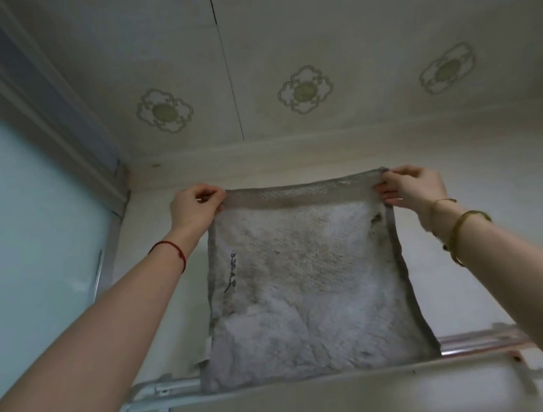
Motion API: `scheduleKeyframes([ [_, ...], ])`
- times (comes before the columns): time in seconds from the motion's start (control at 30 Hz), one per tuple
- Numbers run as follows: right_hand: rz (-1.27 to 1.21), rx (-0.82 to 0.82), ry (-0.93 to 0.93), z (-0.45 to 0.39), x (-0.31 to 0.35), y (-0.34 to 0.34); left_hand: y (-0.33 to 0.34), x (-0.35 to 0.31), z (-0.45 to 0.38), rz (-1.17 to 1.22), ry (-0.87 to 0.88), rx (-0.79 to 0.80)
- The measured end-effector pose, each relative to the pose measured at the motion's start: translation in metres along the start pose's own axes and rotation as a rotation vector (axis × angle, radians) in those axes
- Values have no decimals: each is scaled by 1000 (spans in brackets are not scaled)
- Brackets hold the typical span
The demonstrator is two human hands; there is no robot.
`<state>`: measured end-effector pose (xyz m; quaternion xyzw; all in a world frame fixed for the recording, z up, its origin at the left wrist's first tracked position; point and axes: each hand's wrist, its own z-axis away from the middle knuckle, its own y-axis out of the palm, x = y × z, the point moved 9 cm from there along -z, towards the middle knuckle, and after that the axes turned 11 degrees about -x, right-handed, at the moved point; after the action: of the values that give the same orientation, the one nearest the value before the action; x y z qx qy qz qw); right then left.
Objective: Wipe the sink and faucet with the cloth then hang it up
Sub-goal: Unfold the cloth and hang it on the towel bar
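Observation:
A grey, stained cloth (307,280) is stretched flat in front of the wall, high up near the ceiling. My left hand (194,209) pinches its upper left corner and my right hand (409,187) pinches its upper right corner. The cloth's lower edge hangs down behind the front bar of a metal towel rack (157,399) fixed to the wall. The sink and faucet are out of view.
A frosted glass panel (16,222) with a metal frame stands at the left. The patterned ceiling (303,91) is close above. The rack's right end (481,339) passes behind my right forearm.

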<state>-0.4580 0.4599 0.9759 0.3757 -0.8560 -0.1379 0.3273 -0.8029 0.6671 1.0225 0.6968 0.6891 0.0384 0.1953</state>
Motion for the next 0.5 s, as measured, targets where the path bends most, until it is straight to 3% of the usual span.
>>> scheduleKeyframes([
  [0.17, -12, 4, 1, -13, -12, 6, 8, 1, -2, -23, 60, 5],
  [0.5, -74, 93, 82, 51, -32, -21, -31, 12, 70, 57, -75, -21],
])
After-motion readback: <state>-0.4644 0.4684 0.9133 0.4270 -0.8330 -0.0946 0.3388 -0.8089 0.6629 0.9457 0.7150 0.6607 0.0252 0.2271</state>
